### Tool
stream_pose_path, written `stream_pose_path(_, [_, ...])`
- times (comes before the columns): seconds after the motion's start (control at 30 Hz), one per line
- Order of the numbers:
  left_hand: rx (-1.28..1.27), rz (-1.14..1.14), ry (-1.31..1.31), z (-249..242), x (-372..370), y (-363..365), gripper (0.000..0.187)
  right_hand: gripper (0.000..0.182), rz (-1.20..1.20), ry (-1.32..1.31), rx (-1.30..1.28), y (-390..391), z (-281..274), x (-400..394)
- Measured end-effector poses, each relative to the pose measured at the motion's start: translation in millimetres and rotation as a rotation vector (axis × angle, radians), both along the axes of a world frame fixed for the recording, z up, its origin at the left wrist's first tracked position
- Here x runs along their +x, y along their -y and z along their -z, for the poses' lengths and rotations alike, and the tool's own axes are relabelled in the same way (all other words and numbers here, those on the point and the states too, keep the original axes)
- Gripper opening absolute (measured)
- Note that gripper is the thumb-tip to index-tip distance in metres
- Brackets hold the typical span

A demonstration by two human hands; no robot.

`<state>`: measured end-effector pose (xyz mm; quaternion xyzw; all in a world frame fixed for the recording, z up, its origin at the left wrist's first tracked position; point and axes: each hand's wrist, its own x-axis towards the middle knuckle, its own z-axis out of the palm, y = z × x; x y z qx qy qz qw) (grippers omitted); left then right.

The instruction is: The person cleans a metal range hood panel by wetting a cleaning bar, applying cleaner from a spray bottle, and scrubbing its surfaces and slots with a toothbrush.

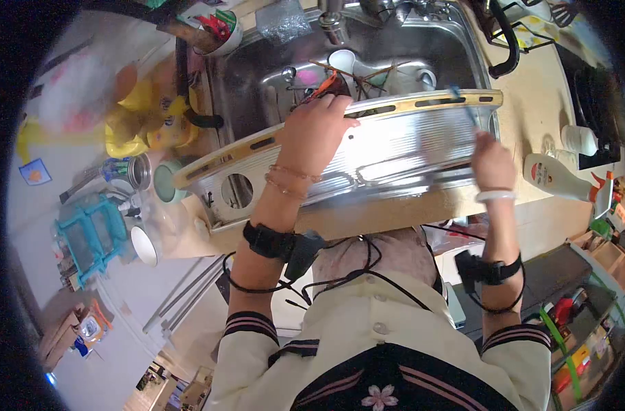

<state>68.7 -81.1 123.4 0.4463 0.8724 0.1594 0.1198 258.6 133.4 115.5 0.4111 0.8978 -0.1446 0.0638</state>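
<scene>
A long ribbed metal panel (408, 140) with a slotted, yellowish edge leans across the front of the sink. My left hand (318, 130) is closed over its upper edge, fingers curled toward the basin. At the panel's right end, my right hand (492, 162) is wrapped round a thin blue stick-like tool (465, 106), smeared by motion. The tool's tip overlaps the slotted edge; I cannot tell its exact kind. A round hole shows near the panel's left end. Behind it, the steel sink (251, 82) holds a white cup (341, 61), chopsticks and other dishes.
A faucet (334, 27) hangs over the sink's far side. A spray bottle (559, 177) lies on the counter at right, by a white bottle (579, 140). At left are a green cup (169, 179), a glass jar (140, 171) and yellow bottles (167, 130). Black cables hang at my waist.
</scene>
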Motion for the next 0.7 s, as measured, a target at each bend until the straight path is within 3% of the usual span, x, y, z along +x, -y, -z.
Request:
stream_pose_path(0.07, [0.044, 0.029, -0.145, 7, 4, 0, 0.033, 0.039, -0.07, -0.09, 0.068, -16, 5, -1])
stream_pose_path(0.13, [0.052, 0.028, -0.161, 6, 6, 0, 0.032, 0.038, -0.219, 0.117, 0.095, 34, -3, -30])
stream_pose_path(0.2, [0.061, 0.014, -0.178, 6, 8, -2, 0.031, 0.032, -0.244, 0.176, -0.044, 54, -16, -43])
stream_pose_path(0.33, [0.064, -0.026, -0.177, 9, 13, -1, 0.03, 0.034, -0.043, 0.183, 0.118, -60, 5, 3])
stream_pose_path(0.43, [0.071, -0.04, -0.189, 13, 13, -3, 0.031, 0.033, -0.186, 0.046, 0.096, 23, -21, -24])
stream_pose_path(0.5, [0.073, -0.033, -0.227, 13, 16, -4, 0.031, 0.031, -0.211, 0.077, -0.084, 40, -9, -38])
stream_pose_path(0.67, [0.053, -0.061, -0.225, 8, 18, -4, 0.032, 0.032, 0.041, 0.117, 0.035, -65, -4, 18])
stream_pose_path(0.7, [0.087, -0.059, -0.235, 11, 15, -5, 0.032, 0.031, -0.124, 0.093, 0.11, -52, 2, 18])
